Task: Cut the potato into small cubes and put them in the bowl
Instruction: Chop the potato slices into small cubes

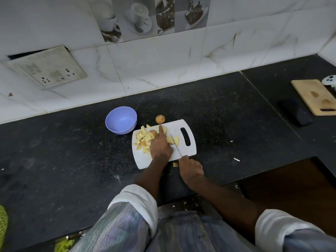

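Observation:
A white cutting board [190, 148] lies on the black counter. A pile of cut potato pieces [143, 138] covers its left part. My left hand [161, 147] lies over the board's middle, index finger stretched out, holding down a potato piece [170, 140]. My right hand [190, 169] grips the handle of a knife [175, 144] at the board's near edge; the blade crosses the potato slices [176, 140] just right of my left hand. An empty lilac bowl [121, 120] stands left of the board's far corner. A potato end [160, 119] sits behind the board.
One potato bit [175, 164] lies on the counter by the board's near edge. At the far right are a wooden board [314, 96], a dark phone-like object [295, 111] and a white controller [330, 80]. The tiled wall runs behind, with a socket plate [47, 69].

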